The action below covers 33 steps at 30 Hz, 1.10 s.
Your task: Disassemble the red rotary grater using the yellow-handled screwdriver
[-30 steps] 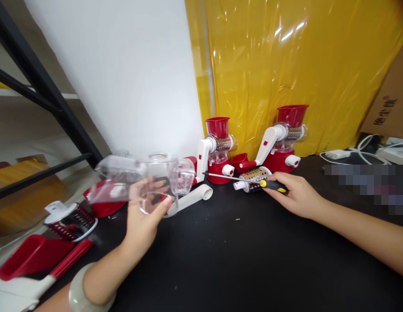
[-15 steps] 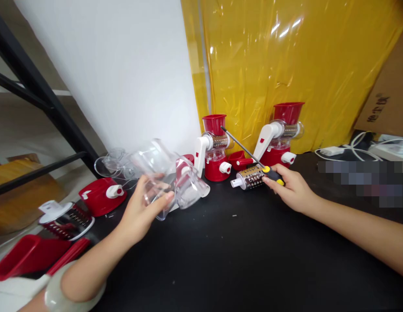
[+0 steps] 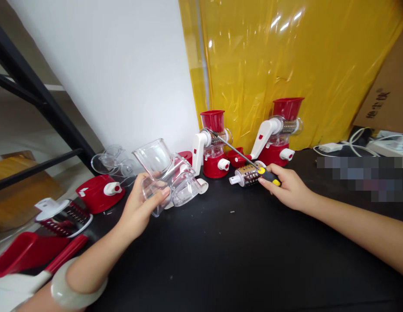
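My left hand is closed round a clear plastic grater housing, held tilted above the black table with its open chute up and to the left. My right hand grips a screwdriver by its black and yellow handle; the metal shaft points up and left toward the nearer red grater. A steel grater drum lies on the table just left of that hand.
Two assembled red and white rotary graters stand at the back before yellow plastic sheeting. A red base, a blade drum, a red pusher and clear parts lie at left. Cables and a cardboard box sit far right.
The left hand turned the clear housing and lowered it a little. The right hand swung the screwdriver shaft from level to pointing up and left.
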Motion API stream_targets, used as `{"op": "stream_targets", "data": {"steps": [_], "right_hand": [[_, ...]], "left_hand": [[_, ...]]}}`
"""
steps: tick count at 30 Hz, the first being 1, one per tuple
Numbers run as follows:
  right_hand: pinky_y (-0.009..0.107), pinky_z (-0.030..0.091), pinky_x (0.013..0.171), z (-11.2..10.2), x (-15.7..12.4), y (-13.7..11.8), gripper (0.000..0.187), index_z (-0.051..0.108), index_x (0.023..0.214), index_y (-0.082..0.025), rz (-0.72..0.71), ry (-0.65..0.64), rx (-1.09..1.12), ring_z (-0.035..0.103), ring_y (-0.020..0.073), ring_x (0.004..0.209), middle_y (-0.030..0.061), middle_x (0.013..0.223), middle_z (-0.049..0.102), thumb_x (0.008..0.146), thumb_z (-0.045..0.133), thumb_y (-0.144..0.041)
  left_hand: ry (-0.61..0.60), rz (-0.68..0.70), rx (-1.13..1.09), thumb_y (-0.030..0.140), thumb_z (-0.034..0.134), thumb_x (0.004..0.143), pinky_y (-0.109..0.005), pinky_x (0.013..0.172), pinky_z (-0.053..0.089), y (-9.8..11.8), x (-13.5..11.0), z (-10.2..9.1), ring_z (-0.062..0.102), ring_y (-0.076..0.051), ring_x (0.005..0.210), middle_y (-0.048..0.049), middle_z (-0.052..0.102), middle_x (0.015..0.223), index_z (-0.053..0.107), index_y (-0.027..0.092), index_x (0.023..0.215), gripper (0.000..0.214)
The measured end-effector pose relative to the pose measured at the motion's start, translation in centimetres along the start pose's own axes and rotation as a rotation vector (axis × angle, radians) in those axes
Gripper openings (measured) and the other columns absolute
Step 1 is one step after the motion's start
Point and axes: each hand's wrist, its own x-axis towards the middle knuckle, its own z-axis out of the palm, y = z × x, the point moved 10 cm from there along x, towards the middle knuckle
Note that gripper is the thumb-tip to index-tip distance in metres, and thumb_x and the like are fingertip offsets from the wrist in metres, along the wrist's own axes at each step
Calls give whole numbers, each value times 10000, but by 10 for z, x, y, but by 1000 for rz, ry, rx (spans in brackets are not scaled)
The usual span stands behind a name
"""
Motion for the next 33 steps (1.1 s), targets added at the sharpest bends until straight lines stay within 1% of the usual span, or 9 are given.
{"op": "stream_targets", "data": {"steps": [4, 8, 12, 14, 16, 19, 23, 29, 33], "right_hand": [[266, 464, 525, 4, -1, -2, 212, 502, 786, -242, -16, -36, -29, 607, 156, 508, -23, 582, 636, 921, 574, -388], [259, 464, 521, 6, -1, -1, 209, 504, 800, -241, 3, -56, 2, 617, 153, 498, -27, 576, 636, 940, 553, -388], [252, 456, 504, 6, -1, 2, 226, 481, 792, -245, 42, -65, 41, 604, 144, 467, -39, 555, 612, 946, 552, -394], [253, 454, 508, 7, -1, 2, 236, 473, 787, -246, 44, -69, 48, 602, 143, 466, -41, 550, 604, 949, 552, -399], [253, 449, 509, 8, -2, 3, 240, 472, 785, -245, 41, -75, 47, 602, 142, 469, -41, 551, 603, 952, 547, -401], [256, 445, 517, 9, -2, 3, 244, 476, 781, -243, 26, -79, 28, 592, 144, 476, -41, 545, 591, 955, 539, -403], [254, 422, 517, 10, -2, 2, 242, 481, 785, -240, -1, -82, -12, 557, 142, 499, -38, 560, 570, 953, 536, -406], [244, 386, 516, 10, -1, -8, 213, 476, 779, -234, -95, -82, -99, 500, 125, 512, -34, 627, 555, 932, 554, -360], [239, 396, 528, 14, -2, -12, 208, 469, 777, -235, -131, -127, -136, 527, 128, 527, -25, 642, 573, 940, 542, -342]], "left_hand": [[-8, -11, -40, 433, 877, 650, -306, 636, 595, -4, 3, -3, 633, -190, 787, -30, 655, 935, 572, 221, 1113, 594], [148, 191, -60, 484, 854, 662, -300, 639, 588, 10, 1, -24, 638, -215, 878, -33, 629, 1035, 540, 258, 1169, 638], [52, 173, 171, 498, 838, 687, -325, 668, 571, 9, 2, -14, 640, -221, 850, -37, 639, 1008, 555, 237, 1146, 599], [54, 181, 175, 532, 808, 711, -331, 666, 559, 12, 2, -14, 646, -234, 858, -39, 644, 1013, 542, 240, 1165, 601], [45, 153, 260, 508, 824, 703, -327, 685, 546, 9, 3, -13, 644, -228, 846, -36, 651, 990, 566, 229, 1113, 560], [81, 183, 187, 493, 831, 696, -346, 759, 546, 9, 4, -17, 649, -224, 877, -30, 651, 1033, 548, 236, 1138, 584], [13, 53, 159, 510, 839, 681, -296, 700, 513, -8, 9, -9, 630, -186, 771, 2, 659, 869, 585, 217, 1044, 531], [84, -68, -78, 540, 865, 608, -290, 671, 517, -22, 12, -12, 629, -154, 691, 2, 668, 871, 617, 198, 1000, 577], [101, -98, -208, 538, 867, 600, -290, 660, 527, -18, 9, -8, 644, -166, 707, -9, 683, 840, 627, 180, 987, 579]]}}
